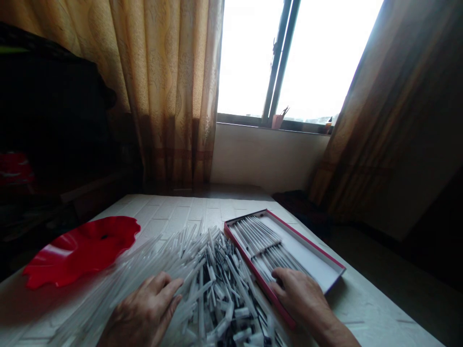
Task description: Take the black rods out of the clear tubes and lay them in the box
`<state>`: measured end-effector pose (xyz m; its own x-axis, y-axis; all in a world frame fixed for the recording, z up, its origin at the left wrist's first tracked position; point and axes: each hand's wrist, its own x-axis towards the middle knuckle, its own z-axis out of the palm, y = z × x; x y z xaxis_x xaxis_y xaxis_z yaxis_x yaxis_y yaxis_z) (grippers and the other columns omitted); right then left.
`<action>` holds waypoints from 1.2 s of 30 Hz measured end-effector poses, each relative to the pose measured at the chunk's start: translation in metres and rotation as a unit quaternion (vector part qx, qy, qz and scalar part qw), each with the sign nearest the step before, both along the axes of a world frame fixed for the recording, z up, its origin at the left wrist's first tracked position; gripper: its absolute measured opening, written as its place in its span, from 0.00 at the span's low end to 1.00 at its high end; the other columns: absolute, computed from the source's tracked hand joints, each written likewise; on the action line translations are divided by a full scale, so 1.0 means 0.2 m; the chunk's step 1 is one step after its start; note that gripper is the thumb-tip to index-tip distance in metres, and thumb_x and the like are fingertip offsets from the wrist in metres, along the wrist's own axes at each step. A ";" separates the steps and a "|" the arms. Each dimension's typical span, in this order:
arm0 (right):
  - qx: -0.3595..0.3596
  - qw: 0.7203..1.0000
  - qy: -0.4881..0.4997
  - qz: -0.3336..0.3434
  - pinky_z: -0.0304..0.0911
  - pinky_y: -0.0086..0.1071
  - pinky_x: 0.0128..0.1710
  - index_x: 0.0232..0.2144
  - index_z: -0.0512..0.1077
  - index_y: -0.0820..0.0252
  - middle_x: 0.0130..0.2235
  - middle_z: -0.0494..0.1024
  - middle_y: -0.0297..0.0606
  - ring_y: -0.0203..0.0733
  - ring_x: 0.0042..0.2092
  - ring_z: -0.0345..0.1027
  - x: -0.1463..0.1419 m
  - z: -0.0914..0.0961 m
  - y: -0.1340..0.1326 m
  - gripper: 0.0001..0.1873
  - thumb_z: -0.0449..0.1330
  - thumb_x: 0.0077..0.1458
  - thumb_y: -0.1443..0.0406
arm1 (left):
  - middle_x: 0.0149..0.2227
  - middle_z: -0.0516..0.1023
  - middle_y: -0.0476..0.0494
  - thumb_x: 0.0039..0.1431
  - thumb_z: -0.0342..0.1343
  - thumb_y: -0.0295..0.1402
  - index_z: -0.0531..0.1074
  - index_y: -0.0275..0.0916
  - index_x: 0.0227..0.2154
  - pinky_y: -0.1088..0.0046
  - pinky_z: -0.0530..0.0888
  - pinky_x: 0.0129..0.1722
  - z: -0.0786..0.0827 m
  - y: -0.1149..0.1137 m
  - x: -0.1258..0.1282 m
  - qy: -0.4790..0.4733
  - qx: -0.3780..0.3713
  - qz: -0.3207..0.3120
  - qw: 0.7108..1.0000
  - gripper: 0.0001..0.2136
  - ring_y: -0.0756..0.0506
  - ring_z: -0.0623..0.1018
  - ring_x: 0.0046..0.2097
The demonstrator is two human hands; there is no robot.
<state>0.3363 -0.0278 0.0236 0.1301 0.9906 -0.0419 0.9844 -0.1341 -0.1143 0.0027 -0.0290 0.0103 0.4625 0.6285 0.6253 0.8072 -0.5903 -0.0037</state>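
Observation:
A heap of clear plastic tubes, mixed with small white and dark parts, covers the front middle of the table. At the heap's left front, my left hand has its thumb and forefinger drawn close together; anything between the tips is too blurred to make out. My right hand reaches over the near end of a shallow red-edged box, fingers curled down at the sticks inside. Slim whitish sticks lie side by side in two groups along the box's left half. What the right fingertips grip is hidden.
A red wavy-edged plastic dish sits on the left of the white brick-patterned table. Beyond it are curtains and a window, with a pink cup and a small bottle on the sill.

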 end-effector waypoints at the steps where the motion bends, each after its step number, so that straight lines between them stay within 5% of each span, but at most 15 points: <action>1: -0.002 1.000 0.002 0.000 0.63 0.41 0.41 0.37 0.79 0.59 0.41 0.84 0.47 0.58 0.46 0.76 0.00 0.00 0.00 0.11 0.55 0.61 0.67 | 0.33 0.80 0.48 0.73 0.35 0.42 0.77 0.46 0.41 0.81 0.78 0.31 0.00 0.00 0.00 0.002 0.001 0.000 1.000 0.23 0.50 0.82 0.32; 9: -0.012 1.000 0.013 -0.002 0.63 0.40 0.41 0.37 0.80 0.58 0.42 0.84 0.46 0.55 0.47 0.76 -0.01 0.01 0.00 0.12 0.55 0.61 0.66 | 0.35 0.80 0.48 0.72 0.39 0.39 0.76 0.46 0.43 0.79 0.79 0.33 -0.05 0.01 -0.01 0.000 -0.017 -0.003 1.000 0.18 0.48 0.83 0.34; 20: -0.025 0.999 0.013 -0.032 0.62 0.40 0.39 0.33 0.79 0.61 0.40 0.84 0.50 0.59 0.45 0.76 -0.01 0.02 0.01 0.11 0.56 0.59 0.64 | 0.33 0.79 0.50 0.70 0.41 0.37 0.76 0.46 0.41 0.82 0.78 0.30 -0.01 0.00 0.00 -0.010 -0.024 -0.022 0.999 0.16 0.49 0.83 0.32; 28: -0.021 0.999 0.019 -0.043 0.61 0.40 0.35 0.30 0.80 0.58 0.38 0.84 0.50 0.60 0.43 0.77 0.02 0.00 0.02 0.11 0.58 0.57 0.62 | 0.37 0.79 0.49 0.72 0.39 0.42 0.75 0.49 0.46 0.79 0.77 0.34 -0.12 0.03 -0.03 -0.012 -0.026 0.003 1.000 0.18 0.49 0.82 0.35; 36: 0.006 1.000 0.013 -0.024 0.63 0.40 0.36 0.32 0.78 0.57 0.38 0.84 0.47 0.57 0.42 0.77 0.02 0.02 -0.01 0.14 0.52 0.61 0.63 | 0.37 0.79 0.48 0.73 0.36 0.44 0.75 0.49 0.46 0.76 0.78 0.34 -0.13 0.04 -0.03 -0.006 -0.028 0.002 1.000 0.20 0.48 0.82 0.36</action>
<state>0.3410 -0.0290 0.0274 0.1773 0.9835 -0.0349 0.9734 -0.1804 -0.1415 -0.0041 -0.0219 -0.0152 0.4533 0.6647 0.5939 0.8092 -0.5862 0.0386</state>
